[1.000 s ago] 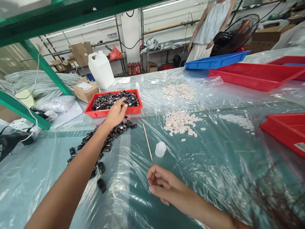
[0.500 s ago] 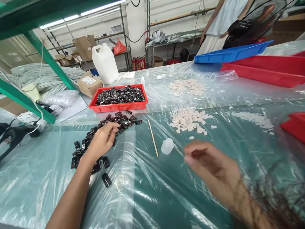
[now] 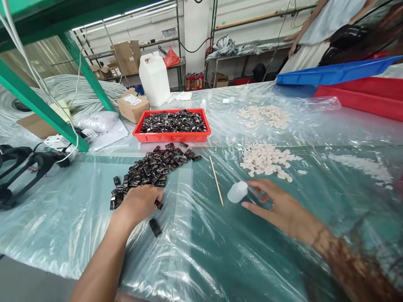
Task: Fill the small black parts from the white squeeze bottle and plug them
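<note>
My left hand (image 3: 140,203) is bent over the near edge of a loose pile of shiny black plastic pieces (image 3: 146,167), its fingers closed on one black plastic piece (image 3: 158,204). Another such piece (image 3: 155,227) lies alone, closer to me. On the right, my right hand (image 3: 273,205) has thumb and forefinger spread beside a small translucent white bottle (image 3: 236,192). The forefinger reaches the bottle's right end; whether it touches I cannot tell. A thin pointed wooden stick (image 3: 216,181) lies left of the bottle.
Behind the pile stands a red tray (image 3: 171,137) full of black pieces. Whitish flat pieces (image 3: 267,160) lie in heaps beyond my right hand. A white jug (image 3: 155,79) and a cardboard box (image 3: 132,105) stand at the back left. Blue tray (image 3: 333,73) and red tray (image 3: 362,96) sit far right.
My left hand has come back toward me from the pile's middle to a piece at its near edge. My right hand has moved left to the bottle and its fingers have spread. The view has shifted left.
</note>
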The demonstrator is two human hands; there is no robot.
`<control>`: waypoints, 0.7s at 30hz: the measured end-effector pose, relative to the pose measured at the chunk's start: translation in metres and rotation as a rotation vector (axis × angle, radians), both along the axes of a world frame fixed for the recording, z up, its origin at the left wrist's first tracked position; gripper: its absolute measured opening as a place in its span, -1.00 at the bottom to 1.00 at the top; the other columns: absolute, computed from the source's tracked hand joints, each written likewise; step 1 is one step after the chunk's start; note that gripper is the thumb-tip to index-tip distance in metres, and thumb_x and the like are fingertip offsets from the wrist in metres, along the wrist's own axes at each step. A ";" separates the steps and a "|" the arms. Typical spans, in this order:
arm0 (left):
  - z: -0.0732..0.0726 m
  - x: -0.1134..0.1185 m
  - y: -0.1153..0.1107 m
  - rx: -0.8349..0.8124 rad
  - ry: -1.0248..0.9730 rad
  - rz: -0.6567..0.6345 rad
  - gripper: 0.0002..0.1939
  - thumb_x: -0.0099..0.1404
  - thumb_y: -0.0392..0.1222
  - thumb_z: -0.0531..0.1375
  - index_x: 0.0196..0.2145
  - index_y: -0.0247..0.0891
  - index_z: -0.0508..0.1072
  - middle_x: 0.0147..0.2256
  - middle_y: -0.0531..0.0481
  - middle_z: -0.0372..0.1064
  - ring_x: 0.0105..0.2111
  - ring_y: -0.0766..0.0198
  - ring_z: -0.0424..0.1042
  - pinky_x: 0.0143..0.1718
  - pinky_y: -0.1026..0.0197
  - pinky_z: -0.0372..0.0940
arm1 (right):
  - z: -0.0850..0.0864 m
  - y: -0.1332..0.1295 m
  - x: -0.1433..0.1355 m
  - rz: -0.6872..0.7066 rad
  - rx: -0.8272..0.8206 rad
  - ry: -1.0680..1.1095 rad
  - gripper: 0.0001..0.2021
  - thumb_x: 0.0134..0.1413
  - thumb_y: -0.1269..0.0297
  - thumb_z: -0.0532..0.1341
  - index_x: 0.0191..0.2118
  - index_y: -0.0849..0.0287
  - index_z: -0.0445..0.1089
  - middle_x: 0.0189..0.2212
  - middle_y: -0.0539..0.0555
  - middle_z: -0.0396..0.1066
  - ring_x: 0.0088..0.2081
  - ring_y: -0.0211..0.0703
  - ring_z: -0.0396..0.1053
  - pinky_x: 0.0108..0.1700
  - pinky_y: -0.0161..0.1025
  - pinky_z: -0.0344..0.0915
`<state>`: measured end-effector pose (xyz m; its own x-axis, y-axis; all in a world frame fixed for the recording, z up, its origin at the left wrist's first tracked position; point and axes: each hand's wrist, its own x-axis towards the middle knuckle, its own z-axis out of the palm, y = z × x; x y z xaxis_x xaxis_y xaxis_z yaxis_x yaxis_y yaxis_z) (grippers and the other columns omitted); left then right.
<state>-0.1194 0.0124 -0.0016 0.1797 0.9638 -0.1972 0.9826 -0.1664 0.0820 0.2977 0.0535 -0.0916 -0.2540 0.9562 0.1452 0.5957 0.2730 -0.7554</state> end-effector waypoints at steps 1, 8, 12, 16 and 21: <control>-0.001 0.004 0.002 0.006 -0.004 -0.022 -0.80 0.00 -0.27 0.37 -0.43 -0.09 0.44 -0.44 0.18 0.40 -0.44 0.25 0.46 -0.47 0.36 0.12 | 0.002 -0.002 -0.006 0.001 0.003 -0.003 -0.65 0.28 -0.03 0.40 0.11 -0.11 0.61 0.01 0.19 0.62 -0.17 0.11 0.60 -0.17 0.03 0.63; -0.001 0.051 0.006 0.116 -0.192 -0.299 -0.82 0.37 -0.04 0.23 -0.23 -0.09 0.30 -0.26 0.17 0.41 -0.33 0.30 0.47 -0.31 0.31 0.31 | 0.023 -0.014 -0.032 -0.012 -0.037 0.016 -0.80 0.34 0.04 0.34 -0.02 -0.07 0.54 0.17 0.19 0.74 -0.04 0.20 0.74 0.03 0.21 0.71; -0.008 0.077 0.000 0.160 -0.328 -0.400 -0.83 0.51 0.05 0.09 -0.10 -0.05 0.28 -0.20 0.17 0.45 -0.28 0.33 0.50 -0.27 0.32 0.39 | 0.031 -0.021 -0.033 0.011 -0.027 0.099 -0.80 0.35 0.02 0.36 -0.05 -0.06 0.45 0.11 0.17 0.79 0.13 0.26 0.79 0.15 0.25 0.74; -0.013 0.088 -0.002 0.241 -0.401 -0.443 -0.75 0.58 0.02 -0.03 0.13 0.00 0.22 -0.08 0.08 0.46 -0.17 0.28 0.53 -0.15 0.26 0.46 | 0.035 -0.026 -0.034 0.053 0.043 0.172 -0.76 0.38 -0.02 0.36 0.01 -0.06 0.47 0.00 0.14 0.79 0.01 0.15 0.81 0.09 0.12 0.78; -0.011 0.087 0.000 0.399 -0.451 -0.452 -0.82 0.54 -0.07 0.05 0.05 0.03 0.33 -0.13 0.11 0.51 -0.20 0.26 0.56 -0.11 0.22 0.51 | 0.038 -0.029 -0.040 0.090 0.152 0.200 -0.83 0.36 0.12 0.36 0.00 -0.07 0.50 -0.05 0.09 0.74 -0.07 0.03 0.77 -0.02 -0.06 0.74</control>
